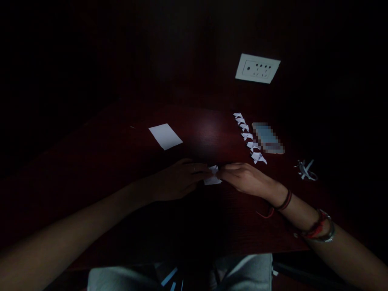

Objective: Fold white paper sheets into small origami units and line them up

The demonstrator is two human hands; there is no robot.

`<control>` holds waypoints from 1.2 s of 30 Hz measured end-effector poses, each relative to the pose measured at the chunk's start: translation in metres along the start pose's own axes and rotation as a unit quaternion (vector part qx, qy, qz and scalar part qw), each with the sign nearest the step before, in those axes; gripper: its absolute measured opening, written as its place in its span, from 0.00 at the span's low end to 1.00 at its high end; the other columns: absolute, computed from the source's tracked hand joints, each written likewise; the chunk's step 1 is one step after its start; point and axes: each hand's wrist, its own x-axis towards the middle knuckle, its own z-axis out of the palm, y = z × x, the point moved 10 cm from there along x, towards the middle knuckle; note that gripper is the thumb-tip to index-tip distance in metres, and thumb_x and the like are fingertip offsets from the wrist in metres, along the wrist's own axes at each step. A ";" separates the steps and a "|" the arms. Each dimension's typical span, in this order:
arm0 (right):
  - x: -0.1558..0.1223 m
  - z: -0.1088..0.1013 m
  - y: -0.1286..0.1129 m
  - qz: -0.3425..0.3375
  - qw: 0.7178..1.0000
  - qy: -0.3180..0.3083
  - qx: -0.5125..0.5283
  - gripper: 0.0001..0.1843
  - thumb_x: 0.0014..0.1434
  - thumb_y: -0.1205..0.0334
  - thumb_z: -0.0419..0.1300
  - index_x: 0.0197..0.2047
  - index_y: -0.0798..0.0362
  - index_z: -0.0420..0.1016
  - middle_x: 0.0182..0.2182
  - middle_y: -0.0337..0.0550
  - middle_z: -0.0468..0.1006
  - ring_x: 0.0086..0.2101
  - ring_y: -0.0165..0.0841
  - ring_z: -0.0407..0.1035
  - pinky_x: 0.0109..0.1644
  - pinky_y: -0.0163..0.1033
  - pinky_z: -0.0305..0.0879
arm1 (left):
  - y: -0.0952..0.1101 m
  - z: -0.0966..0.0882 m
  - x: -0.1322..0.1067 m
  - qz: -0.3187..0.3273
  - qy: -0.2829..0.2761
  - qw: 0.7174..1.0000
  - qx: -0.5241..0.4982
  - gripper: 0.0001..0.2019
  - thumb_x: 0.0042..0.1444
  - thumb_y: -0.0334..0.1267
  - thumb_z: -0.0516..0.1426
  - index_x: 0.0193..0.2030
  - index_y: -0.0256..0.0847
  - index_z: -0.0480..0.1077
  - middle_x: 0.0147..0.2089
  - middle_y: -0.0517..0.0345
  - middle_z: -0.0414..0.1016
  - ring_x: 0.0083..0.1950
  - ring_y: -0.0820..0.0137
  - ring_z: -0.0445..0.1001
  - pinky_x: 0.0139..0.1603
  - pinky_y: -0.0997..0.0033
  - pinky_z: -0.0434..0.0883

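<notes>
A small piece of white folded paper [212, 180] lies on the dark red table between my two hands, with creased flaps showing at its top. My left hand [182, 180] comes in from the left, its fingers together and holding the paper down by its left side. From the right, my right hand [247, 178] pinches the paper's right edge with bent fingers. Shadow hides part of both hands' fingertips. Beyond my left hand rests a flat white sheet of paper [165, 136]. Several small folded paper pieces [247, 136] form a slanting row beyond my right hand.
A phone [269, 138] lies right of the row, its screen blurred out. Farther right is a small tangle of pale strips [306, 169]. A white wall socket [257, 68] sits above the back of the table [121, 133]. The surroundings are very dark.
</notes>
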 end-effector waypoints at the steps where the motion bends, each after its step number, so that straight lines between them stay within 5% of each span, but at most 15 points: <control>1: -0.001 -0.002 0.003 0.015 1.000 0.008 0.009 0.12 0.58 0.71 0.44 0.40 0.56 0.67 0.29 0.43 0.69 0.30 0.28 0.64 0.34 0.35 0.61 | 0.002 -0.001 0.000 0.002 0.004 1.000 0.005 0.21 0.54 0.28 0.46 0.56 0.43 0.55 0.56 0.56 0.59 0.57 0.68 0.55 0.57 0.62 0.50; 7: -0.009 -0.018 0.021 0.102 0.979 0.104 0.141 0.09 0.56 0.70 0.47 0.38 0.55 0.64 0.33 0.43 0.71 0.33 0.28 0.65 0.38 0.35 0.62 | 0.011 -0.007 0.001 -0.022 0.043 0.997 0.066 0.17 0.55 0.34 0.48 0.53 0.37 0.60 0.54 0.47 0.60 0.57 0.61 0.54 0.58 0.54 0.48; 10: -0.005 -0.015 0.021 0.116 0.973 0.093 0.177 0.08 0.54 0.67 0.51 0.39 0.54 0.64 0.35 0.43 0.71 0.35 0.30 0.65 0.39 0.36 0.62 | 0.017 -0.004 0.001 -0.019 0.040 0.996 0.074 0.18 0.57 0.37 0.47 0.54 0.34 0.58 0.57 0.45 0.55 0.60 0.60 0.50 0.58 0.58 0.50; 18: 0.005 0.005 0.030 0.211 0.934 0.096 0.272 0.12 0.51 0.67 0.56 0.40 0.53 0.61 0.28 0.36 0.68 0.28 0.25 0.64 0.32 0.30 0.60 | 0.010 -0.008 -0.003 -0.070 0.028 0.996 0.057 0.19 0.57 0.37 0.48 0.56 0.39 0.55 0.54 0.49 0.58 0.45 0.65 0.64 0.45 0.66 0.62; 27: 0.003 -0.020 0.030 0.203 0.945 0.158 0.201 0.11 0.51 0.72 0.53 0.40 0.55 0.64 0.30 0.39 0.68 0.30 0.26 0.63 0.35 0.32 0.59 | 0.018 -0.005 -0.004 -0.025 0.004 0.998 0.056 0.17 0.57 0.34 0.46 0.55 0.41 0.57 0.55 0.51 0.58 0.52 0.64 0.61 0.49 0.65 0.58; 36: -0.004 -0.012 0.033 0.213 0.926 0.177 0.256 0.16 0.48 0.71 0.57 0.42 0.53 0.66 0.28 0.36 0.72 0.28 0.25 0.66 0.36 0.32 0.63 | 0.021 -0.004 0.000 -0.038 0.009 0.996 0.079 0.20 0.56 0.32 0.48 0.56 0.42 0.55 0.56 0.51 0.56 0.47 0.65 0.63 0.43 0.66 0.62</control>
